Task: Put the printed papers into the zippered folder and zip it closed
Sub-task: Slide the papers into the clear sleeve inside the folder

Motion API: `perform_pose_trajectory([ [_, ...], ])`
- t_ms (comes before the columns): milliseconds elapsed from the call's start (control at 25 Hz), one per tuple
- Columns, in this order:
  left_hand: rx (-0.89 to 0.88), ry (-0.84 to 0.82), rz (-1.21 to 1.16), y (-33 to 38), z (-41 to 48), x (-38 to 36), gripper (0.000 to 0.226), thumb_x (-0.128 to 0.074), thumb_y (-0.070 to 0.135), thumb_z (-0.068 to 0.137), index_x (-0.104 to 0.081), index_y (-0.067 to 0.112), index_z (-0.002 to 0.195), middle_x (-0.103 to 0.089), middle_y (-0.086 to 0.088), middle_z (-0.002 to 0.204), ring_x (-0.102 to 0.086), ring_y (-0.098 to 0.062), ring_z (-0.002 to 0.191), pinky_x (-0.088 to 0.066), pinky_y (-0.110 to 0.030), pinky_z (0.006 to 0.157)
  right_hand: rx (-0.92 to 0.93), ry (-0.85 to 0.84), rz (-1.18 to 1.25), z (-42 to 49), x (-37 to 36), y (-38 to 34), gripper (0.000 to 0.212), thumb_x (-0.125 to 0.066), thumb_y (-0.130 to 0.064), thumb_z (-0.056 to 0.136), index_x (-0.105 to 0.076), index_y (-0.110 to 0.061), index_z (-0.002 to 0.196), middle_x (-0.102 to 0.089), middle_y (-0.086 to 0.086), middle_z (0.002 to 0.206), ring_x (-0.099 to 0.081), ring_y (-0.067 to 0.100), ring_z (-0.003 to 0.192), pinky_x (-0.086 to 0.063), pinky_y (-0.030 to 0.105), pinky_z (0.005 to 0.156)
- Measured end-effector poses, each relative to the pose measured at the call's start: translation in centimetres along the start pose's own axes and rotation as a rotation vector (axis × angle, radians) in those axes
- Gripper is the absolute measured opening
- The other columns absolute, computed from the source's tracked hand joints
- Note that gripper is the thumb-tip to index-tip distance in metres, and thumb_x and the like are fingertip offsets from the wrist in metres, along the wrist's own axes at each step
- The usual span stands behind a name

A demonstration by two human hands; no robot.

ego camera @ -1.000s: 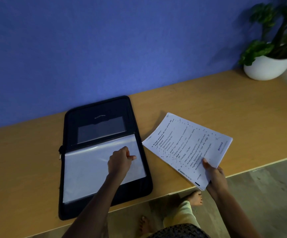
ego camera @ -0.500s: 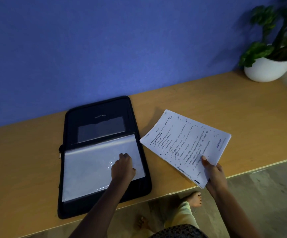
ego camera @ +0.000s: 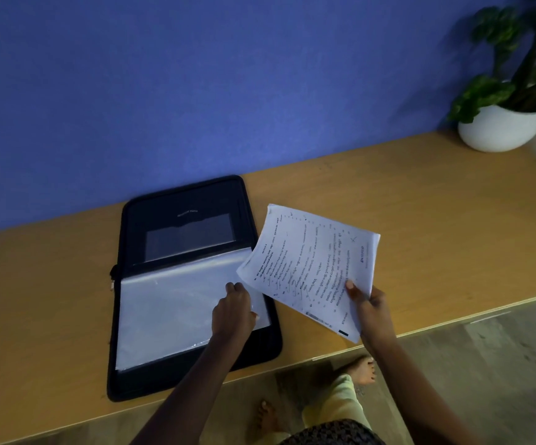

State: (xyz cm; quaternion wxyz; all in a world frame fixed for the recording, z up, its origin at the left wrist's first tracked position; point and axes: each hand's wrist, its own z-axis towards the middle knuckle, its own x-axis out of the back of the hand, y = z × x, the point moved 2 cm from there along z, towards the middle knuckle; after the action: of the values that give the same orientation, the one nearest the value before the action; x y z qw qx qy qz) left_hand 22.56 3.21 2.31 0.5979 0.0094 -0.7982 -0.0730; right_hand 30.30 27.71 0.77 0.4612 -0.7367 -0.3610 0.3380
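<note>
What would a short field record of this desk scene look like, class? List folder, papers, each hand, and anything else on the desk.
folder: black zippered folder lying open and flat on the wooden desk, against the blue wall
sleeve: clear plastic sleeve over the folder's near half
papers: printed papers held up, tilted, far corner over the folder's right edge
left hand: left hand at the sleeve's right edge, pinching it
right hand: right hand gripping the papers' near corner
other: potted plant at the desk's far right
zip: undone
</note>
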Motion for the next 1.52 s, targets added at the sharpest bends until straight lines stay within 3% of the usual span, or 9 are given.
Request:
perform_pose_trajectory([
  [200, -0.011, 0.05, -0.076, 0.3, -0.2, 0.6, 0.038, -0.064, 0.03, 0.086, -0.053, 0.009, 0.115, -0.057, -0.008, 0.111, -0.067, -0.021, 0.086, -0.048, -0.023, 0.064, 0.029, -0.049, -0.082, -0.4, -0.8, 1.1, 0.012, -0.059, -0.02, 0.095, -0.068, -0.012, 0.096, -0.077, -0.002, 0.083, -0.072, 0.014, 0.07, -0.056, 0.024, 0.054],
  [440, 0.004, 0.105, -0.076, -0.6, -0.4, 1.4, 0.028, -0.055, 0.024, 0.092, -0.054, 0.01, 0.117, -0.06, -0.008, 0.11, -0.066, -0.021, 0.087, -0.053, -0.026, 0.072, 0.04, -0.014, -0.1, -0.4, 1.2, 0.6, 0.011, -0.058, -0.015, 0.095, -0.067, -0.009, 0.095, -0.075, 0.0, 0.079, -0.071, 0.012, 0.068, -0.056, 0.022, 0.053],
  [720, 0.011, 0.048, -0.107, -0.7, -0.2, 1.5, 0.039, -0.066, 0.011, 0.086, -0.053, 0.007, 0.122, -0.051, -0.013, 0.118, -0.068, -0.025, 0.084, -0.056, -0.027, 0.072, 0.009, 0.009, -0.004, 0.0, 1.7, -0.1, 0.011, -0.059, -0.014, 0.094, -0.067, -0.007, 0.098, -0.078, 0.0, 0.082, -0.074, 0.015, 0.072, -0.059, 0.026, 0.056],
  [920, -0.007, 0.055, -0.085, -0.3, -0.3, 1.2, 0.04, -0.065, 0.011, 0.085, -0.049, 0.007, 0.122, -0.047, -0.012, 0.119, -0.067, -0.023, 0.08, -0.052, -0.023, 0.066, 0.046, -0.036, -0.03, 0.1, -0.1, -0.8, 0.011, -0.058, -0.016, 0.096, -0.066, -0.01, 0.099, -0.077, 0.002, 0.085, -0.074, 0.017, 0.075, -0.06, 0.029, 0.058],
  [1040, -0.017, 0.061, -0.076, 0.1, -0.5, 1.0, 0.047, -0.066, 0.012, 0.085, -0.045, 0.007, 0.127, -0.045, -0.012, 0.122, -0.068, -0.023, 0.085, -0.056, -0.025, 0.073, 0.09, -0.053, -0.098, -0.1, -1.2, -0.7, 0.009, -0.057, -0.015, 0.096, -0.066, -0.014, 0.096, -0.075, 0.0, 0.08, -0.072, 0.011, 0.071, -0.057, 0.023, 0.055],
  [1240, -0.03, 0.094, -0.088, 0.5, -0.7, 0.5, 0.051, -0.068, 0.013, 0.084, -0.044, 0.008, 0.129, -0.044, -0.012, 0.124, -0.068, -0.021, 0.085, -0.057, -0.023, 0.073, 0.14, -0.036, -0.214, -1.1, -1.4, 0.3, 0.009, -0.056, -0.013, 0.097, -0.065, -0.012, 0.096, -0.071, 0.001, 0.081, -0.067, 0.012, 0.071, -0.054, 0.026, 0.058],
  [1400, -0.031, 0.107, -0.071, 0.6, -0.6, 0.2, 0.058, -0.068, 0.015, 0.084, -0.041, 0.009, 0.135, -0.044, -0.012, 0.128, -0.069, -0.02, 0.088, -0.057, -0.023, 0.074, 0.149, 0.014, -0.162, -1.3, -0.8, 0.4, 0.012, -0.056, -0.011, 0.096, -0.064, -0.017, 0.09, -0.072, -0.004, 0.074, -0.069, 0.003, 0.067, -0.054, 0.02, 0.051],
  [1520, -0.035, 0.093, -0.058, 0.6, -0.6, -0.1, 0.061, -0.068, 0.02, 0.085, -0.039, 0.009, 0.137, -0.043, -0.013, 0.13, -0.068, -0.022, 0.093, -0.057, -0.026, 0.078, 0.085, -0.014, -0.127, -1.1, -1.2, 0.9, 0.009, -0.057, -0.014, 0.096, -0.064, -0.012, 0.092, -0.075, -0.008, 0.075, -0.07, 0.006, 0.066, -0.054, 0.02, 0.051],
])
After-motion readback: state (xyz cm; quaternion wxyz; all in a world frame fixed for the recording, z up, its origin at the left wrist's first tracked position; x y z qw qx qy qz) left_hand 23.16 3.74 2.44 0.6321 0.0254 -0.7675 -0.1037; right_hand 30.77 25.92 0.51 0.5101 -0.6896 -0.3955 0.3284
